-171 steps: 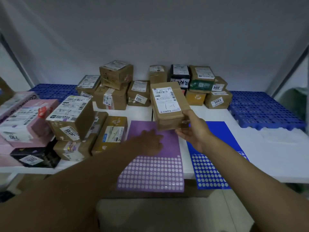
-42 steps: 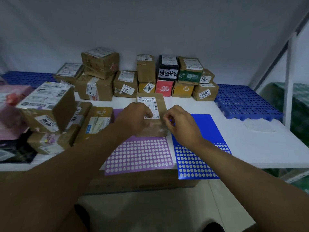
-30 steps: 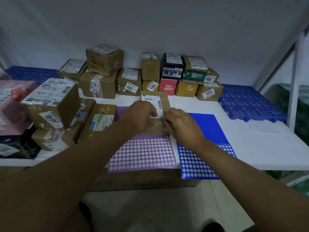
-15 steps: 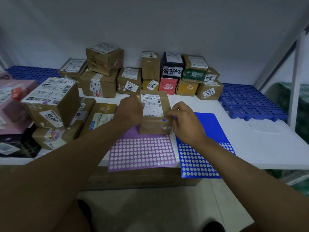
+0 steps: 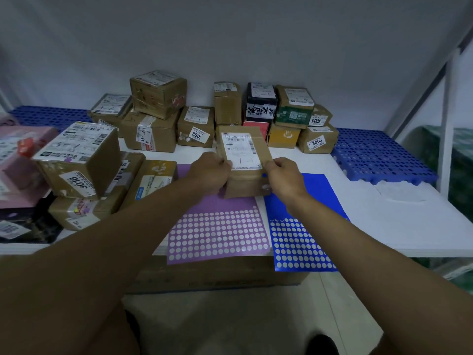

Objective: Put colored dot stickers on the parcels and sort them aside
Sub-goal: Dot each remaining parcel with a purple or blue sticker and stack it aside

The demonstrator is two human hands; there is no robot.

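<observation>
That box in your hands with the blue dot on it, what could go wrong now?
The box is held up by both hands, the left hand and right hand pinching only its edges, so it might slip. The blue dot sits close to the right hand's thumb and could get rubbed loose. Moving the box aside might nudge the purple sheet, which hangs over the table edge.

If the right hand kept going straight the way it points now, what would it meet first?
The right hand, gripping the held parcel, points away toward the back row. Likely first is the yellow box or the 3003 box; depth is unclear.
</observation>
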